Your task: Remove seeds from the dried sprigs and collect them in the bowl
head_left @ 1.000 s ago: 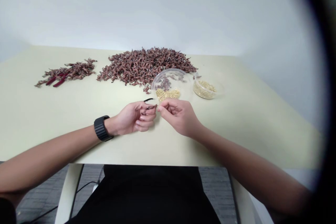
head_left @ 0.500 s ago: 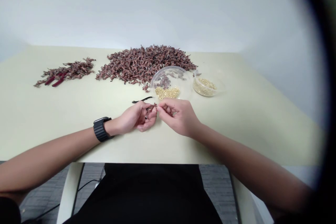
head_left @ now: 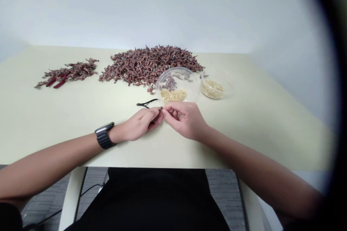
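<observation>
A small dried sprig (head_left: 161, 109) is pinched at its tip between the pressed-together fingertips of the left hand (head_left: 141, 124) and right hand (head_left: 184, 121), above a cream table (head_left: 67, 108). Black nippers (head_left: 146, 103) lie at 12 o'clock from the hands, just beside the left hand, and a clear bowl of golden grains (head_left: 175, 81) sits at 1 o'clock. A second grain bowl (head_left: 213, 89) stands at 2 o'clock, a large heap of reddish-brown sprigs (head_left: 150, 65) lies at 12 o'clock beyond, and red-handled pliers (head_left: 55, 83) rest in a smaller heap (head_left: 72, 72) at 10 o'clock.
</observation>
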`<state>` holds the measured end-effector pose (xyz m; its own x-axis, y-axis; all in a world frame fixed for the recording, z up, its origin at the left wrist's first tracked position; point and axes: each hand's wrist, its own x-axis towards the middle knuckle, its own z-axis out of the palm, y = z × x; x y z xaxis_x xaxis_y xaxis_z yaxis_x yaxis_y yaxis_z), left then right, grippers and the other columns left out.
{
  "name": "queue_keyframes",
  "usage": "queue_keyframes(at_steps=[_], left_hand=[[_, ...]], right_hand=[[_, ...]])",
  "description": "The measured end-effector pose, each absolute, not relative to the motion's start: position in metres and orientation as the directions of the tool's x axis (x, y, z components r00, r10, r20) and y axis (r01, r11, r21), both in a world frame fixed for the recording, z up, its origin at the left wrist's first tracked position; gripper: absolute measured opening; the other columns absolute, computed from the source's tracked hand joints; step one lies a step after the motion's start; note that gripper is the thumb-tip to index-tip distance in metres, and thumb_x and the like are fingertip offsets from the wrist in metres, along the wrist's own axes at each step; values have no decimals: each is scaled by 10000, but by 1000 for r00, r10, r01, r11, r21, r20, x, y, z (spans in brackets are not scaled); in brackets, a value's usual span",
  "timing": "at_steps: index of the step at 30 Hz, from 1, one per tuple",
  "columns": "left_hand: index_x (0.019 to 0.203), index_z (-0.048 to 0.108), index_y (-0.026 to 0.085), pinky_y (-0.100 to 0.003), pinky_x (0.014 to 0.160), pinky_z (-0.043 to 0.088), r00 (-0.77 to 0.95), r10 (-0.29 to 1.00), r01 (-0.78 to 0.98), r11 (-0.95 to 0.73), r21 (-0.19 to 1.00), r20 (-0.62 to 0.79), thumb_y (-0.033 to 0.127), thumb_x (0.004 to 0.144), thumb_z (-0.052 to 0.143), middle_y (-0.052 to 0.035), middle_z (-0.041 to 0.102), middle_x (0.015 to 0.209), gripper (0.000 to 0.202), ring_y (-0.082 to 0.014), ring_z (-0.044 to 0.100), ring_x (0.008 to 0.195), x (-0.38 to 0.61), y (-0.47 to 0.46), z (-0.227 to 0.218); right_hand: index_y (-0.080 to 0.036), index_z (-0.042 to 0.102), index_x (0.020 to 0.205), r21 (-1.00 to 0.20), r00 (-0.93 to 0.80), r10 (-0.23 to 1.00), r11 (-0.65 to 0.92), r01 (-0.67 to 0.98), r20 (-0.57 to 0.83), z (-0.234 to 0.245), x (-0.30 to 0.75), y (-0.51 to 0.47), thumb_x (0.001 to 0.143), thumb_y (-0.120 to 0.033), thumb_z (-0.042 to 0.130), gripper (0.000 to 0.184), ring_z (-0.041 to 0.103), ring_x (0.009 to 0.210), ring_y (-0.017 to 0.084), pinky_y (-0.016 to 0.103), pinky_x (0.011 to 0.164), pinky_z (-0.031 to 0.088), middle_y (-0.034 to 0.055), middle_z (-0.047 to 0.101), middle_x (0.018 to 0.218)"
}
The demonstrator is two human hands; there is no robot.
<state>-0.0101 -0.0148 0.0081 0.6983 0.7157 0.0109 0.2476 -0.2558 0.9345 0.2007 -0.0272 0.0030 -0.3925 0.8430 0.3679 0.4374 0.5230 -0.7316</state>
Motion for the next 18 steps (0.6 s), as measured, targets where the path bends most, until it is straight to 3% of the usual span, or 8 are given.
queue_keyframes(at_steps=[7, 18], left_hand=[[757, 443, 188, -307, 689, 365, 681, 730, 303, -353, 885, 58, 338, 1118, 243, 14, 449, 699, 439, -136, 408, 661, -10, -15, 5], [836, 448, 190, -302, 688, 357, 704, 706, 398, -485, 779, 80, 405, 1119, 263, 17, 478, 734, 400, -134, 429, 661, -13, -14, 3]], right_hand=[[-194, 681, 801, -722, -384, 836, 539, 434, 393, 3, 200, -27, 938, -225, 597, 164, 487, 576, 103, 267, 577, 390, -17, 610, 676], [-194, 697, 792, -686, -402, 828, 554, 472, 392, 5, 200, -27, 945, -224, 591, 189, 490, 595, 104, 265, 595, 393, -16, 608, 674]])
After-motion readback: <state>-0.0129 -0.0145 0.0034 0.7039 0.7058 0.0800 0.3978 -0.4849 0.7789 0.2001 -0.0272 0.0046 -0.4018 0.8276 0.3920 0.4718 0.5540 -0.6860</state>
